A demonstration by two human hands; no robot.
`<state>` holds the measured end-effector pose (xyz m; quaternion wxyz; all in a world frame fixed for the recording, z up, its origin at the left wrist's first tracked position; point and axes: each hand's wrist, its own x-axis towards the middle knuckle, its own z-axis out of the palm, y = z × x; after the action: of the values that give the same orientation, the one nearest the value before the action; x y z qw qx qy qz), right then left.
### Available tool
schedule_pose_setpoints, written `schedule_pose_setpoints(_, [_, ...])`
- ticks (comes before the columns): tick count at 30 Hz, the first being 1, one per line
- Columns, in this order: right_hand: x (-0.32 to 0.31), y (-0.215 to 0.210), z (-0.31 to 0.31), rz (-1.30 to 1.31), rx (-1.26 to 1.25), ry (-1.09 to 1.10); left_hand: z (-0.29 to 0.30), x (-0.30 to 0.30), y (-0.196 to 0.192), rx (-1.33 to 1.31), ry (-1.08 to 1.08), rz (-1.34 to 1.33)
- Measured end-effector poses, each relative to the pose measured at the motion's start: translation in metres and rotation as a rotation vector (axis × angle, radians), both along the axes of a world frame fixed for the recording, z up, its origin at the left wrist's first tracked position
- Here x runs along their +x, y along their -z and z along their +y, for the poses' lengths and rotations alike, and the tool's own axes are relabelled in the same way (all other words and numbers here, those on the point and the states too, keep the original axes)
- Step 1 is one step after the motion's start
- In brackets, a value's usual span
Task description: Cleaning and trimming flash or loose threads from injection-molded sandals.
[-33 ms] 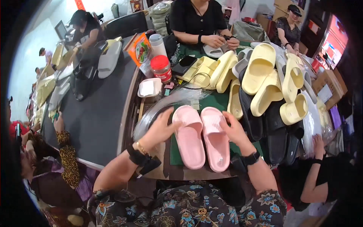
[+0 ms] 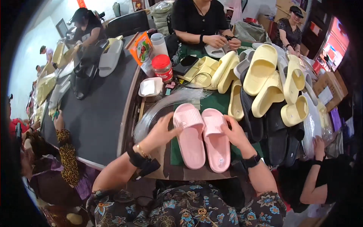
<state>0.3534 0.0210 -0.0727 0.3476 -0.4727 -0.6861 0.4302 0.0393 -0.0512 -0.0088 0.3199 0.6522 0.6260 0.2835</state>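
Two pink slippers (image 2: pixel 191 147) are laid side by side on the worktop (image 2: pixel 185 174), toes pointed away. The left one is flanked by the left hand (image 2: pixel 160 130), held wide, its thumb at the edge. At the other slipper's outer side, the right hand (image 2: pixel 236 132) is held loosely spread. Yellow slippers (image 2: pixel 261 70) are heaped to the right; a red-lidded jar (image 2: pixel 162 72) is placed beyond, leftward.

Slipper workshop
Pink slippers (image 2: pixel 191 148) and yellow slippers (image 2: pixel 258 72) are laid out, a dark worktop (image 2: pixel 100 117) is shared by people (image 2: pixel 91 33), and cartons (image 2: pixel 328 88) are apparently kept at right.
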Motion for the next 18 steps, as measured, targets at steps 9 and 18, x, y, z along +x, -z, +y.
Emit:
schedule_pose_setpoints(9, [-0.018, -0.026, -0.043, -0.091, 0.100, -0.106, -0.046, 0.002, 0.001, -0.261, 0.075, -0.083])
schedule_pose_setpoints(18, [-0.015, -0.018, -0.039, -0.228, 0.174, -0.078, -0.032, -0.002, 0.016, -0.010, -0.021, 0.152])
